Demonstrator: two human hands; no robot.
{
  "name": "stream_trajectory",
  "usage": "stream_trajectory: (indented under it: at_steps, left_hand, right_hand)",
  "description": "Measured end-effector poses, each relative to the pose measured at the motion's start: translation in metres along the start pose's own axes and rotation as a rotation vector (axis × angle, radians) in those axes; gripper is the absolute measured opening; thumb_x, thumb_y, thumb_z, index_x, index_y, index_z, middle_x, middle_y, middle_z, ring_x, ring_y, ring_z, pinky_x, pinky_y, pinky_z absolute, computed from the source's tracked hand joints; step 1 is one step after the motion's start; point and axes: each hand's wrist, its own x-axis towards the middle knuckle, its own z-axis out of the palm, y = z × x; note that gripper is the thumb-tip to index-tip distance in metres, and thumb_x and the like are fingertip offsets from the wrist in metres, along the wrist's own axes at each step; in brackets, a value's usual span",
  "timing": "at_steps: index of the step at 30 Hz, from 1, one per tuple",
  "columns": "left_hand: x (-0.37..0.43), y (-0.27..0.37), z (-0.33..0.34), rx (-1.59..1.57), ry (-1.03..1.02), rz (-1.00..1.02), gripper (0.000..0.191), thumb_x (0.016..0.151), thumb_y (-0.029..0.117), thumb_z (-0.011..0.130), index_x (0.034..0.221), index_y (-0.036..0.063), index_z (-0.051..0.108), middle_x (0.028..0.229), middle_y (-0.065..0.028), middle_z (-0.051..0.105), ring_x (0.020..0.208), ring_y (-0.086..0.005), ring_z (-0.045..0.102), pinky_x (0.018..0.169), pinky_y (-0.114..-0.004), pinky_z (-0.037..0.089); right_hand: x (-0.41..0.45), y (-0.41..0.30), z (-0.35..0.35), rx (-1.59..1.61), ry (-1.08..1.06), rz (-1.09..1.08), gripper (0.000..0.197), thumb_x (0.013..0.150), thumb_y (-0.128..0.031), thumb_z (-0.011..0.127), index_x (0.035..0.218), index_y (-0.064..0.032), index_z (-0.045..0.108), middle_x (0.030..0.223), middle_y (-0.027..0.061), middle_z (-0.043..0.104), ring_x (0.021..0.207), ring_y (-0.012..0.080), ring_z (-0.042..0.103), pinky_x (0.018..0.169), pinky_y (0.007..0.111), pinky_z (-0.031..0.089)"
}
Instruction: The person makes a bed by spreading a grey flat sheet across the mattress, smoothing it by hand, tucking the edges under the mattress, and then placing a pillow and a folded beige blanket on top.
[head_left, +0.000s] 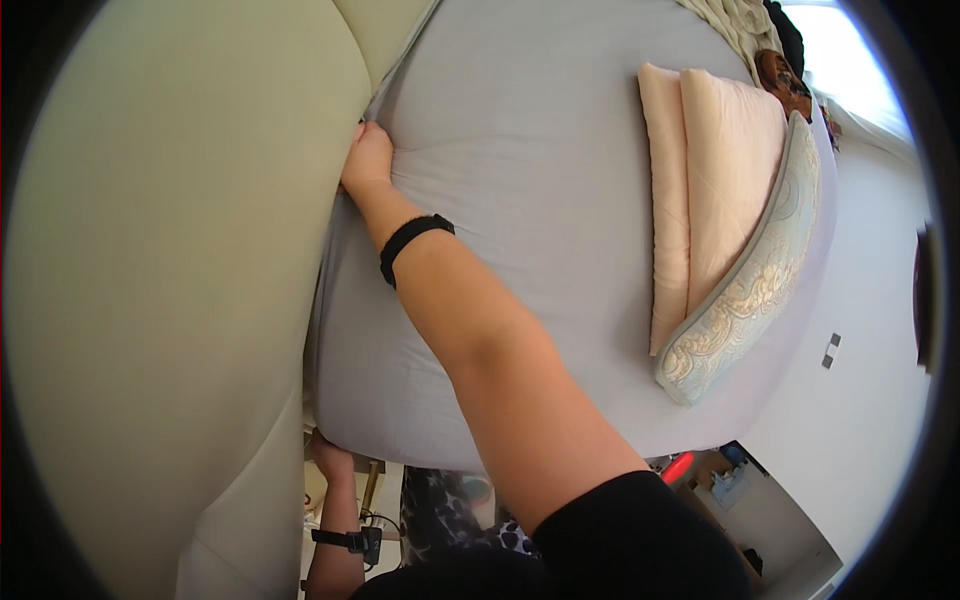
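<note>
A grey fitted sheet (525, 187) covers the mattress before me, its side close against a padded beige headboard (187, 247). My right hand (369, 154) reaches across and grips the sheet's edge in the gap at the headboard. Its fingertips are hidden there, and creases in the fabric run out from it. At the near corner of the mattress, low in the picture, is my left hand (330, 455). It touches the corner by the headboard, with its fingers out of sight. Black straps circle both my forearms.
A folded pale peach quilt (727, 172) lies on the bed's right part, with a patterned cushion (750, 292) against it. Beyond are a brown bag (784, 82) and beige cloth (731, 26). An open drawer or box (780, 517) stands at lower right, near a red object (677, 468).
</note>
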Motion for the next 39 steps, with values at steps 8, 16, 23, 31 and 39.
stream_trajectory:
  at_steps: [8,16,23,31,39]
  left_hand:
    - [-0.088,0.146,-0.029,0.077,0.050,0.453,0.049,0.076,0.003,0.046,0.123,-0.0026,0.033,0.129,-0.0252,0.026,0.120,-0.0406,0.024,0.098,-0.046,0.024]
    - [-0.015,0.233,0.023,0.511,0.244,0.808,0.058,0.080,0.032,0.050,0.127,0.0034,0.033,0.134,-0.0217,0.023,0.121,-0.0419,0.025,0.096,-0.050,0.024]
    - [0.061,0.254,0.019,0.201,0.179,0.686,0.062,0.081,0.044,0.047,0.130,0.0092,0.030,0.129,-0.0184,0.035,0.117,-0.0344,0.034,0.096,-0.039,0.029]
    - [0.070,0.252,0.040,0.208,0.198,0.626,0.063,0.079,0.048,0.048,0.127,0.0114,0.034,0.125,-0.0172,0.039,0.115,-0.0336,0.037,0.091,-0.041,0.034]
    - [0.075,0.247,0.048,0.187,0.233,0.660,0.061,0.080,0.051,0.045,0.127,0.0137,0.034,0.126,-0.0162,0.038,0.116,-0.0333,0.036,0.092,-0.041,0.033]
  right_hand:
    - [0.095,0.114,0.003,-0.630,-0.313,-0.439,0.028,0.079,-0.018,0.050,0.101,-0.0011,0.056,0.099,0.0110,0.060,0.087,0.0261,0.058,0.071,0.037,0.046]
    - [-0.010,-0.013,-0.041,0.119,-0.533,0.101,0.036,0.078,-0.014,0.052,0.109,0.0052,0.047,0.100,0.0217,0.056,0.091,0.0334,0.054,0.078,0.038,0.043]
    - [-0.022,-0.088,-0.214,-0.822,-0.210,-0.821,0.071,0.068,-0.018,0.067,0.128,-0.0114,0.031,0.126,0.0231,0.033,0.117,0.0369,0.032,0.095,0.044,0.029]
    - [0.075,-0.016,-0.254,-0.801,-0.006,-0.651,0.030,0.065,-0.030,0.070,0.092,-0.0188,0.065,0.108,0.0093,0.053,0.105,0.0237,0.044,0.088,0.036,0.034]
    - [0.101,-0.028,-0.295,0.358,0.016,-0.043,0.021,0.078,-0.024,0.062,0.083,-0.0035,0.063,0.080,0.0012,0.058,0.075,0.0121,0.051,0.071,0.026,0.042]
